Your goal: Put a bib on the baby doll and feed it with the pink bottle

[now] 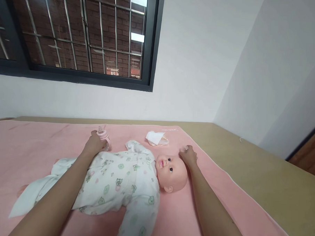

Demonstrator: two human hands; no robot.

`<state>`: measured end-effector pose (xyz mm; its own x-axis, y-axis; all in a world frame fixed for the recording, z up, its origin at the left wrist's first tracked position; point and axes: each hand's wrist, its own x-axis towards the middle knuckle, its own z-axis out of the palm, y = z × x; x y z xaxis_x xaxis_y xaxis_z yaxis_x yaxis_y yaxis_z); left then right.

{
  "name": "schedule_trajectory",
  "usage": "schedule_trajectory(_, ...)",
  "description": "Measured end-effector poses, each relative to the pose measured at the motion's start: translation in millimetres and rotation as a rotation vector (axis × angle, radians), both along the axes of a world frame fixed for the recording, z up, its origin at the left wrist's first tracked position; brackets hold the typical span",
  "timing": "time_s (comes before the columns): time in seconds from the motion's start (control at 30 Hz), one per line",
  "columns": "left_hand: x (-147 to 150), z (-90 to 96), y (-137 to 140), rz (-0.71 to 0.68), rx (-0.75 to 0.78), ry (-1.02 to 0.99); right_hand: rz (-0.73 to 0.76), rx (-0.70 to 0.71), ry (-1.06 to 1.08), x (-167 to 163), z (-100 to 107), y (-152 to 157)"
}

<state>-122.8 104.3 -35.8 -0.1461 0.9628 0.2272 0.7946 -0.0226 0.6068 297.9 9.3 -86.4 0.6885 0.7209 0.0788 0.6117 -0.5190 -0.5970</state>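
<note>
My left hand (94, 143) is closed around a pink baby bottle (104, 136) with a clear teat and a side handle. The bottle stands upright on the pink mat, just beyond the doll's body. On its back lies a baby doll (173, 174) in a white printed outfit (118, 179), head to the right and legs to the left. Beside the top of the doll's head, my right hand (189, 156) is low over the mat with its fingers curled. A small, clear, shiny piece (185, 147) shows at its fingertips, too blurred to name.
A pack of white tissues (156, 138) lies on the mat beyond the doll's shoulder. The pink mat (174, 216) covers much of a wooden surface (224, 152). A white wall (191, 63) and a barred window (85, 35) are behind it.
</note>
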Motion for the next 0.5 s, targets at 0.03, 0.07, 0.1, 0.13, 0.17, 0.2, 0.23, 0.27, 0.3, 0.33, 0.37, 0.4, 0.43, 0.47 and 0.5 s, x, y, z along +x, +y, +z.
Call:
schedule_trajectory(0.03,-0.3,0.4,0.8,-0.006,-0.022,-0.007,0.002,0.004,-0.001,0.1,-0.2,0.0)
schedule_trajectory(0.07,-0.5,0.7,1.6,-0.012,-0.043,-0.013,0.002,0.008,-0.002,0.2,-0.4,0.0)
schedule_trajectory(0.1,-0.6,0.9,2.2,-0.015,-0.062,-0.020,0.003,0.009,-0.003,0.4,-0.6,0.1)
schedule_trajectory(0.13,-0.7,1.1,2.6,-0.016,-0.076,-0.025,0.003,0.009,-0.005,0.4,-0.7,0.2)
schedule_trajectory(0.17,-0.7,1.1,2.9,-0.018,-0.087,-0.031,0.003,0.009,-0.007,0.5,-0.8,0.3)
schedule_trajectory(0.2,-0.7,1.0,2.9,-0.020,-0.095,-0.035,0.002,0.008,-0.009,0.6,-0.9,0.4)
schedule_trajectory(0.23,-0.8,1.0,2.8,-0.022,-0.100,-0.038,0.001,0.008,-0.010,0.6,-0.9,0.6)
schedule_trajectory(0.27,-0.9,1.1,2.5,-0.024,-0.103,-0.038,0.000,0.010,-0.009,0.6,-0.9,0.6)
schedule_trajectory(0.3,-1.0,1.3,2.1,-0.025,-0.105,-0.036,-0.002,0.011,-0.006,0.6,-0.8,0.7)
schedule_trajectory(0.33,-1.1,1.6,1.7,-0.025,-0.107,-0.032,-0.004,0.010,-0.005,0.6,-0.7,0.6)
schedule_trajectory(0.37,-1.1,2.1,1.3,-0.026,-0.108,-0.027,-0.004,0.007,-0.004,0.5,-0.6,0.6)
schedule_trajectory(0.4,-0.9,2.7,0.8,-0.028,-0.110,-0.021,-0.003,0.004,-0.004,0.4,-0.5,0.5)
schedule_trajectory(0.43,-0.5,3.3,0.3,-0.029,-0.111,-0.012,-0.002,0.001,-0.003,0.4,-0.4,0.5)
schedule_trajectory(0.47,0.1,3.8,-0.1,-0.026,-0.112,-0.001,-0.003,0.000,-0.002,0.4,-0.3,0.5)
schedule_trajectory(0.5,0.9,4.2,-0.6,-0.020,-0.113,0.012,-0.004,0.002,0.001,0.4,-0.4,0.6)
